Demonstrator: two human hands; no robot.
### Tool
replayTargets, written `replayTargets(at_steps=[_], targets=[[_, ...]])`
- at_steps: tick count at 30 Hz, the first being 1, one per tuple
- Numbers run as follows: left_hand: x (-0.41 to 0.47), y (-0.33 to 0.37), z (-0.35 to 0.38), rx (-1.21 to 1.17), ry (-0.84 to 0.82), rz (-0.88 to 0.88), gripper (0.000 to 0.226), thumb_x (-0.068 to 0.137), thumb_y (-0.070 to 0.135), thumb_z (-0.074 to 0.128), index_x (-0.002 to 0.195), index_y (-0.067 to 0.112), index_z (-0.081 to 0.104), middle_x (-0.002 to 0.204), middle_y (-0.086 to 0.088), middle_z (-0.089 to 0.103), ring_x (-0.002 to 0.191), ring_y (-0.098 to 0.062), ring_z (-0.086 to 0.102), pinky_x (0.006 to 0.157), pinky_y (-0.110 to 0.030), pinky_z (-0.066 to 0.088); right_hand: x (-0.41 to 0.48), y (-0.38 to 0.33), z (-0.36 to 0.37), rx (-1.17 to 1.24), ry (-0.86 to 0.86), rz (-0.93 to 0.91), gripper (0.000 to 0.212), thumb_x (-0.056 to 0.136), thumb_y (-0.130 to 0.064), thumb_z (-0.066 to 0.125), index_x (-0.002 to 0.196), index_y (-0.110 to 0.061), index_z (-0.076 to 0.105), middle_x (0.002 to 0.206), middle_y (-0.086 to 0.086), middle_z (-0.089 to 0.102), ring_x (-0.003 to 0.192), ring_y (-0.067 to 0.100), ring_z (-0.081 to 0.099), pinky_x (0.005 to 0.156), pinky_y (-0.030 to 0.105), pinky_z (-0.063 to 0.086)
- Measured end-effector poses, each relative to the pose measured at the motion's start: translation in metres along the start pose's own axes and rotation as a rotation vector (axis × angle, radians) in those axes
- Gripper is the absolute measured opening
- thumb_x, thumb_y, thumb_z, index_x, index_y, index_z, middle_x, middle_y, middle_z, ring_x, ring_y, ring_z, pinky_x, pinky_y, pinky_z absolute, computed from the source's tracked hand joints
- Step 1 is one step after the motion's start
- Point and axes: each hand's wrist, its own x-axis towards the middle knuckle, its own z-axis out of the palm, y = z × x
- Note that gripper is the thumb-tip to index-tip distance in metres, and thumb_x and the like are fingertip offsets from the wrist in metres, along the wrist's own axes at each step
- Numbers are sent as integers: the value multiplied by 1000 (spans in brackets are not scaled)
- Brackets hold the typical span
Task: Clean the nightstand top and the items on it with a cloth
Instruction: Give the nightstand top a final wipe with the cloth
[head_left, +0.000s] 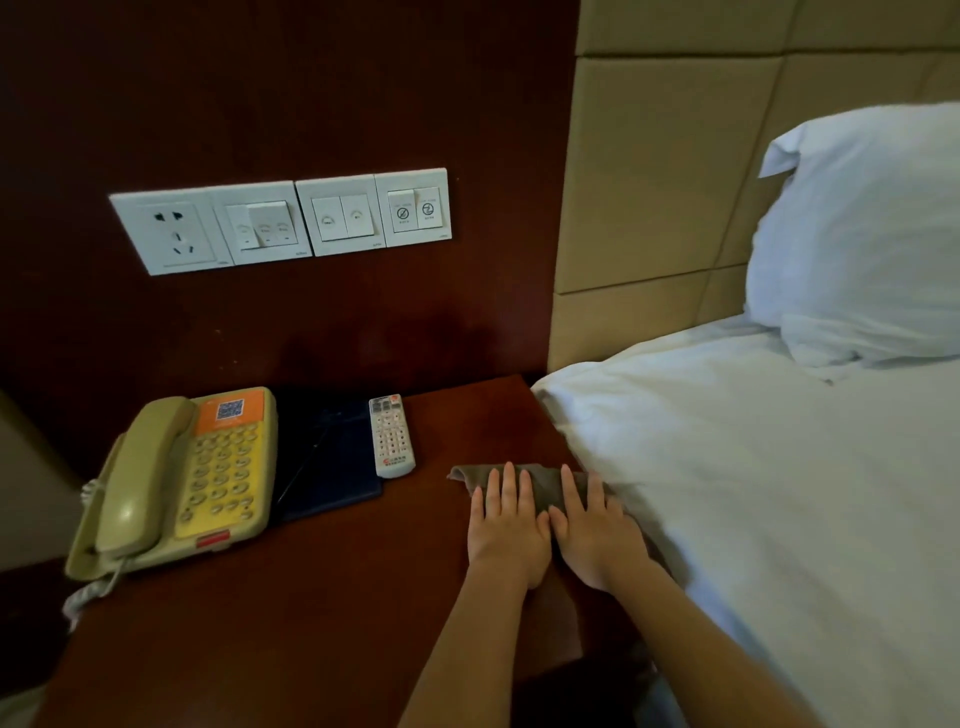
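Observation:
A grey-brown cloth (545, 486) lies flat on the dark red-brown nightstand top (332, 587), near its right edge by the bed. My left hand (506, 525) and my right hand (592, 530) rest side by side on the cloth, palms down, fingers stretched out. On the left of the top stands a beige and yellow telephone (182, 478). Beside it lies a dark blue folder (327, 457), and a white remote control (390, 436) lies on the folder's right edge.
A bed with a white duvet (779, 519) and a pillow (862, 234) presses against the nightstand's right side. A white socket and switch panel (280, 221) sits on the dark wall behind. The phone's coiled cord (85, 597) hangs at the left front.

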Motion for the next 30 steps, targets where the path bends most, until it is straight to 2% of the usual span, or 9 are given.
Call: replayTargets(at_steps=[8,12,21,27,30], targets=[[-70,40,16,34,-53,46,58,102,39,8,150,15,-14,157,-4,-22,144,-21,-21,118,-40,-10,-75,30,17,36,3,68,63,101,-48,16,152,-23,-11,159,14,8,139,33,29,106,40,35],[-88,47,18,45,-80,71,58,102,40,7,150,15,-14,157,-4,-22,145,-21,-20,118,-40,-9,-92,37,23,78,8,83,63,101,-48,17,152,-23,-11,159,14,9,138,34,29,108,39,33],[-76,45,23,18,-72,83,58,102,40,7,150,16,-14,157,-3,-23,145,-20,-20,117,-40,-11,-79,38,21,159,-1,87,65,101,-45,21,152,-18,-10,156,18,16,134,36,36,106,40,34],[-57,44,23,21,-64,97,58,102,41,7,150,17,-14,157,-3,-23,145,-20,-20,117,-40,-10,-65,38,15,231,0,94,65,102,-43,22,152,-17,-10,154,20,22,126,35,47,98,39,42],[-61,44,25,48,-57,115,59,101,42,8,150,17,-14,158,-4,-22,145,-22,-19,117,-40,-9,-71,39,17,290,-15,125,65,102,-42,24,152,-18,-10,157,19,17,131,35,42,99,38,40]])
